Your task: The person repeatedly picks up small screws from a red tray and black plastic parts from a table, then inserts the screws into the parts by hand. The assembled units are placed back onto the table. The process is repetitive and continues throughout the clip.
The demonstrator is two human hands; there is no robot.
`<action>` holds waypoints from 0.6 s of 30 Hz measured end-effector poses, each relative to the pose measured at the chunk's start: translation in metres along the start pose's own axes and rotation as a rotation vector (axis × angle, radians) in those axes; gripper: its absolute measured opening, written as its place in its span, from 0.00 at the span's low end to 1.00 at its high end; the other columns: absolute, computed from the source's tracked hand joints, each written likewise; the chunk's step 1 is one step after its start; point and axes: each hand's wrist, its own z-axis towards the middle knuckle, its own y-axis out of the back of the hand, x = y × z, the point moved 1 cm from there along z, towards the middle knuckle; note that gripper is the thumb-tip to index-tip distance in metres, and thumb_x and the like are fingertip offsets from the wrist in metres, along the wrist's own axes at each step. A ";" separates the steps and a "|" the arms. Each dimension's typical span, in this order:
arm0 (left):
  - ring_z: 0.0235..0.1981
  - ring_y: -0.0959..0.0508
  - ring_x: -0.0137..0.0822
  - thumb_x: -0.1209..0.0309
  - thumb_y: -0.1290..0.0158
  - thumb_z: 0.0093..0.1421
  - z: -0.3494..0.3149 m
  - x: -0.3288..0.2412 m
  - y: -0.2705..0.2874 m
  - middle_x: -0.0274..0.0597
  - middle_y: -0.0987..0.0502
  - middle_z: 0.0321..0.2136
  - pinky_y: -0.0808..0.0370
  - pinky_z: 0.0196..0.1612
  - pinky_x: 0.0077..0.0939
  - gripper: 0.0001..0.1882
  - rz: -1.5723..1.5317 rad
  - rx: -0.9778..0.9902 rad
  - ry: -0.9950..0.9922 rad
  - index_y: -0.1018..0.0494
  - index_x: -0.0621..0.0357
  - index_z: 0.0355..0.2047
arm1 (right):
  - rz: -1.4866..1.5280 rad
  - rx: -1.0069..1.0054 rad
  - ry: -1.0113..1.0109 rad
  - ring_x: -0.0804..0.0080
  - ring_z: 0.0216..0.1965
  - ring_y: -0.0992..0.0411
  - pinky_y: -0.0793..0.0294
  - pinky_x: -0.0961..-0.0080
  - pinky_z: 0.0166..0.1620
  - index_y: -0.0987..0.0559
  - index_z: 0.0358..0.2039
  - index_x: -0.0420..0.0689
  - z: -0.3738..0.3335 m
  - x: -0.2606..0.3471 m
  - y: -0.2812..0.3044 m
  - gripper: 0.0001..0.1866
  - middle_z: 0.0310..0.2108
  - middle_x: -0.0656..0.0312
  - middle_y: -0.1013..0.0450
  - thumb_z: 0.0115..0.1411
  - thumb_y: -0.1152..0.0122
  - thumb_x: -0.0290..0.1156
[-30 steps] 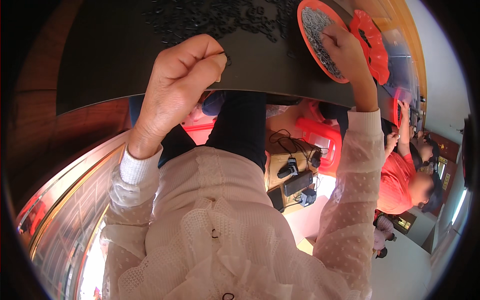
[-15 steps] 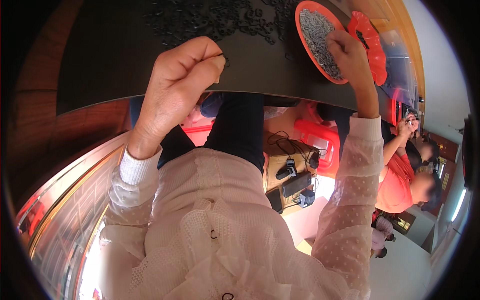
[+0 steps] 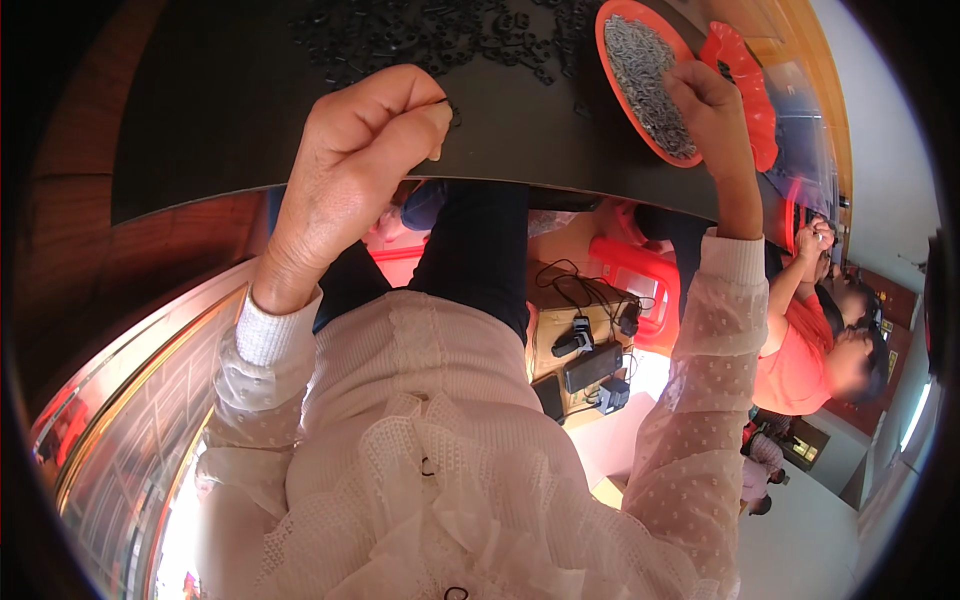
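My left hand [image 3: 365, 145] is raised over the near edge of the dark table, thumb and forefinger pinched on a small black part. Only a thin tip of that part shows; the fingers hide the rest. Over on the right, my right hand [image 3: 714, 118] is at an orange bowl [image 3: 609, 72] filled with small grey screw-like pieces [image 3: 643, 78]. Its fingers are bent together against the right side of the heap. Whatever lies between those fingertips is hidden. Many loose small black parts [image 3: 430, 35] are spread across the far side of the table.
A red wavy-rimmed dish [image 3: 758, 110] with dark bits stands right of the bowl. Below the table are a red stool [image 3: 655, 290] and a cardboard box [image 3: 555, 325] carrying chargers and cables. A co-worker in an orange-red shirt [image 3: 797, 365] sits to the right.
My right hand has shifted slightly right and up along the bowl, its fingers still bent together. The left hand keeps its pinch nearly in place. The co-worker's hands and head have moved a little.
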 end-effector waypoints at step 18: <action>0.21 0.39 0.17 0.72 0.53 0.59 -0.005 -0.003 0.003 0.28 0.30 0.20 0.43 0.24 0.15 0.06 -0.007 -0.003 0.000 0.29 0.60 0.27 | -0.124 -0.032 0.018 0.76 0.23 0.34 0.34 0.76 0.30 0.24 0.35 0.34 -0.003 0.009 0.004 0.14 0.20 0.59 0.31 0.60 0.45 0.35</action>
